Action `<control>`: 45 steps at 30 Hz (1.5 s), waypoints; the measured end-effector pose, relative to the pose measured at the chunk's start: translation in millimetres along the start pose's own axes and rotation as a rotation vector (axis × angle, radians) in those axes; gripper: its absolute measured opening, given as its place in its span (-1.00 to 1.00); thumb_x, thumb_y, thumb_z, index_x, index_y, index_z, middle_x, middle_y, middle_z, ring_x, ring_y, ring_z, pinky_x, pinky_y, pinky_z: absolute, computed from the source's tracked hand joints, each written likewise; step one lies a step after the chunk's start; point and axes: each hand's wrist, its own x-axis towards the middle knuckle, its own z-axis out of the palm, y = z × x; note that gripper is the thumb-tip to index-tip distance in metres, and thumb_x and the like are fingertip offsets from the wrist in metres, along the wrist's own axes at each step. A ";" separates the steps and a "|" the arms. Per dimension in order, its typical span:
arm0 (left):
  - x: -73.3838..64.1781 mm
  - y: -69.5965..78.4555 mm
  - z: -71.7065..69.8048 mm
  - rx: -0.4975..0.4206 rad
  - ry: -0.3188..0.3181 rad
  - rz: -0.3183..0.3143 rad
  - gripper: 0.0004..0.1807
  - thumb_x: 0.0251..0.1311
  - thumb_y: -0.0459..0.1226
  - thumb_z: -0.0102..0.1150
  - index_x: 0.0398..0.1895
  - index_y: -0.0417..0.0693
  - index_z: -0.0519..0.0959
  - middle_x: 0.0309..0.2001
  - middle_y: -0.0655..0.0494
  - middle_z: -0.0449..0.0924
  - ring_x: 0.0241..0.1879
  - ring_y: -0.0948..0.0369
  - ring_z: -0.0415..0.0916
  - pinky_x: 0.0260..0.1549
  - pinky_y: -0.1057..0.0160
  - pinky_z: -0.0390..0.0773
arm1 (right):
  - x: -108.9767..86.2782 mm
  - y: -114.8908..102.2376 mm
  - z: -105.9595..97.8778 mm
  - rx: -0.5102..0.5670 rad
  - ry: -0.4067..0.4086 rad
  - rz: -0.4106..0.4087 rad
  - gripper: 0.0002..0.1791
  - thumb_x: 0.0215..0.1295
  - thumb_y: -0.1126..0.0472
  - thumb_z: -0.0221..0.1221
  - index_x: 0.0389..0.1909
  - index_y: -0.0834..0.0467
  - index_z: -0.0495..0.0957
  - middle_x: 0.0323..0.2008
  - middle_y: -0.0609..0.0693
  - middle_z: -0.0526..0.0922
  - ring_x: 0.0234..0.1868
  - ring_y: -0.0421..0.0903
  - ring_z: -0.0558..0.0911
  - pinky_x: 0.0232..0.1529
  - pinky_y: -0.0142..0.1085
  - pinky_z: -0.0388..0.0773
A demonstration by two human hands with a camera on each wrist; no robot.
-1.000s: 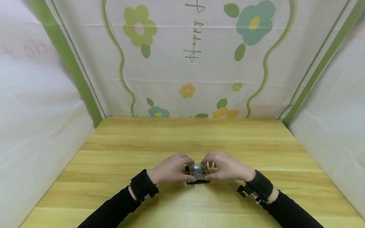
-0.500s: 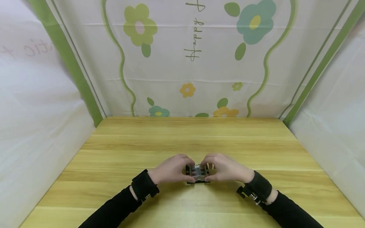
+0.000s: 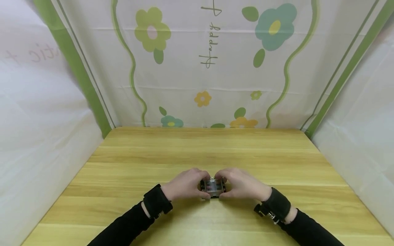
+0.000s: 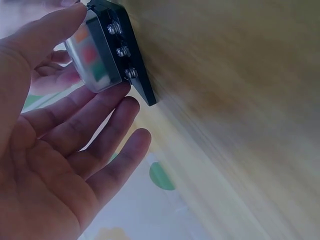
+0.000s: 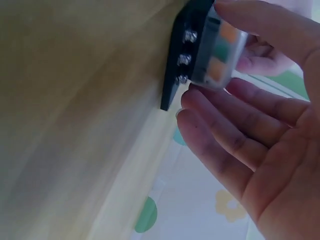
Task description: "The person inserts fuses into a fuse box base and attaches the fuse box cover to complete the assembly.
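A small fuse block point(image 3: 213, 186) with a black base and a clear cover sits near the middle of the wooden table, between both hands. My left hand point(image 3: 187, 185) pinches the clear cover point(image 4: 86, 59) at its left end, thumb on the near side and fingers on the far side. From the right, my right hand point(image 3: 244, 185) holds the cover's other end the same way. Orange, red and green fuses show through the plastic. Metal screw terminals point(image 4: 122, 51) line the left side of the black base point(image 5: 171, 82), and similar ones line the right. The cover's near and far edges are partly hidden by fingers.
The pale wooden tabletop point(image 3: 197, 150) surrounds the hands. White fabric with printed flowers point(image 3: 202, 98) hangs behind the table's far edge. Plain white fabric walls point(image 3: 46, 112) with green borders stand on either side.
The glare on the clear cover has faded, and the coloured fuses show more clearly. My right hand has shifted slightly left, its thumb closer in. My left hand has barely moved.
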 end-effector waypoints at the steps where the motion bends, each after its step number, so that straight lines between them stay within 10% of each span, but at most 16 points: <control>1: 0.4 0.2 0.3 0.008 0.000 0.001 -0.44 0.03 0.07 0.46 0.04 0.01 0.59 -0.16 0.26 0.57 -0.22 0.33 0.47 -0.27 0.33 0.47 | 0.4 -0.4 1.0 -0.007 0.001 0.005 -0.44 -0.05 0.00 0.50 -0.01 0.11 0.60 -0.15 -0.14 0.63 -0.21 -0.22 0.58 -0.22 -0.32 0.53; 26: 8.5 7.5 0.2 0.155 0.000 0.042 -0.52 -0.10 -0.01 0.56 -0.15 0.00 0.62 -0.37 0.32 0.52 -0.42 0.41 0.39 -0.45 0.42 0.41 | 3.1 -6.6 8.0 -0.012 0.014 0.040 -0.49 -0.12 0.08 0.48 -0.08 0.08 0.60 -0.31 -0.20 0.59 -0.40 -0.31 0.50 -0.42 -0.39 0.45; 45: 8.8 7.9 -0.8 0.101 0.013 0.032 -0.64 -0.14 -0.07 0.58 -0.29 0.06 0.64 -0.42 0.36 0.50 -0.46 0.41 0.39 -0.47 0.40 0.40 | 3.2 -6.3 11.5 -0.060 0.034 0.031 -0.52 -0.12 0.10 0.48 -0.11 0.10 0.60 -0.27 -0.13 0.58 -0.37 -0.30 0.48 -0.39 -0.38 0.46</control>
